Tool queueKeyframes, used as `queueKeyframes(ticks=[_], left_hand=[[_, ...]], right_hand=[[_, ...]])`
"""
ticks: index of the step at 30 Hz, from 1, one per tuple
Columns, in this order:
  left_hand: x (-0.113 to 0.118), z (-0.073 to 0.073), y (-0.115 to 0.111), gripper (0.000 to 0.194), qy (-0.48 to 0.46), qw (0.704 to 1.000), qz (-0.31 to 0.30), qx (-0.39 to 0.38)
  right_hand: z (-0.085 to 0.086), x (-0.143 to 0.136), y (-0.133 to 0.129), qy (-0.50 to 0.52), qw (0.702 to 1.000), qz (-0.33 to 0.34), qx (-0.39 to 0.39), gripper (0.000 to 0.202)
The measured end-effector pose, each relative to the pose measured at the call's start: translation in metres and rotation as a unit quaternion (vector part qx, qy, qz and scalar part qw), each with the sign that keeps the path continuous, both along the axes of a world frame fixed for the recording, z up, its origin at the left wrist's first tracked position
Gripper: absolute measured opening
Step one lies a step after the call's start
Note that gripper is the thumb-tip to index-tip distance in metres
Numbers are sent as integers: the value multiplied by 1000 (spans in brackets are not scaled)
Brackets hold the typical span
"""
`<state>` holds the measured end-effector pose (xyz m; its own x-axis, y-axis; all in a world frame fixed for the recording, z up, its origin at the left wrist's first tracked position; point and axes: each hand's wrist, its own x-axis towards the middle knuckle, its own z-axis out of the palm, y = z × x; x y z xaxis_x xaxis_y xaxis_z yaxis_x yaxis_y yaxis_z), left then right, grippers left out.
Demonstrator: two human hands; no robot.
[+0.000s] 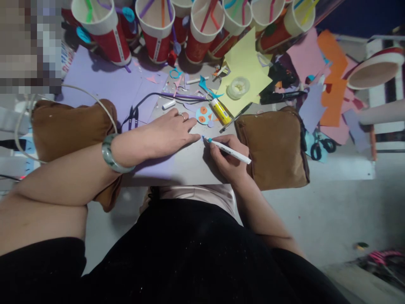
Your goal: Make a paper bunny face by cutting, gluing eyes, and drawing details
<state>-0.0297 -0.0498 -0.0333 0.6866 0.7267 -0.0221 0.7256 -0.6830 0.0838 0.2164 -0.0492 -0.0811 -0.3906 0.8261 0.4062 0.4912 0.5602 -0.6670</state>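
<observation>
A white marker (232,153) with a teal tip end is held in a writing grip by my right hand (230,157). Its tip meets a tiny blue piece (203,137) on the table. My left hand (164,134) rests palm down with its fingers apart, and one fingertip is at the edge of that piece. Just beyond lies a light blue paper cutout (204,115) with orange round shapes. Beside the cutout is a yellow glue stick (220,111). A white pen cap (168,104) lies past my left hand's knuckles.
Several red-and-white paper cups (109,40) with straws line the back. Brown cushions (272,147) flank the work area. Yellow paper (243,63) bears a small clear tub (238,88). Purple paper (95,80), coloured scraps (332,76) and black-handled scissors (322,147) lie about. A cable (95,99) crosses left.
</observation>
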Motion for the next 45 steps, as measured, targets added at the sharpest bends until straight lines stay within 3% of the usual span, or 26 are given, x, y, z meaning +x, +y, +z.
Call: queueKeyframes(ticks=[26, 32, 35, 45], left_hand=[[1, -2, 0, 31, -14, 1000, 11, -7], [1, 1, -1, 36, 21, 1000, -3, 10], [1, 3, -1, 38, 29, 1000, -5, 6], [0, -2, -1, 33, -11, 1000, 7, 3]], right_hand=[[-4, 1, 1, -1, 999, -32, -26, 11], [-2, 0, 1, -1, 1000, -18, -14, 9], [-1, 1, 0, 4, 999, -43, -15, 9], [-3, 0, 1, 1, 998, -58, -33, 14]])
